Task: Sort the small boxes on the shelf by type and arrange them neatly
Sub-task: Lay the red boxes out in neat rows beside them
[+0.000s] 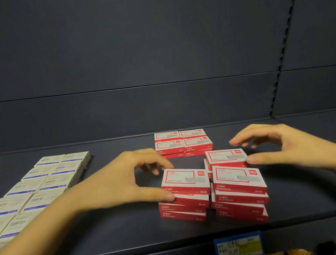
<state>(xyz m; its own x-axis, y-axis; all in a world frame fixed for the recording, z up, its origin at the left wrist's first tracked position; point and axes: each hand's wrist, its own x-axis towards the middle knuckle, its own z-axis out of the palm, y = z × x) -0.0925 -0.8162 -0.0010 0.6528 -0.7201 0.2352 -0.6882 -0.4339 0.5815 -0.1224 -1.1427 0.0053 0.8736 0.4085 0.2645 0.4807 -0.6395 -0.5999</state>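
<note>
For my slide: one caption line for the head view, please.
Left hand and right hand reach around stacked red boxes on the shelf; white boxes lie in rows.

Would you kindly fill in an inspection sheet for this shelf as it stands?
Surface: dark shelf.
Job's things: red boxes in uneven stacks at front centre, with a tidy block further back; white boxes in rows at left.
Clutter: nothing seen.
Grippers: left hand grips the left stack; right hand has its thumb touching the back stack, fingers arched above.
Cables: nothing seen.
Surroundings: dark back panel; price tag on the shelf edge.
</note>
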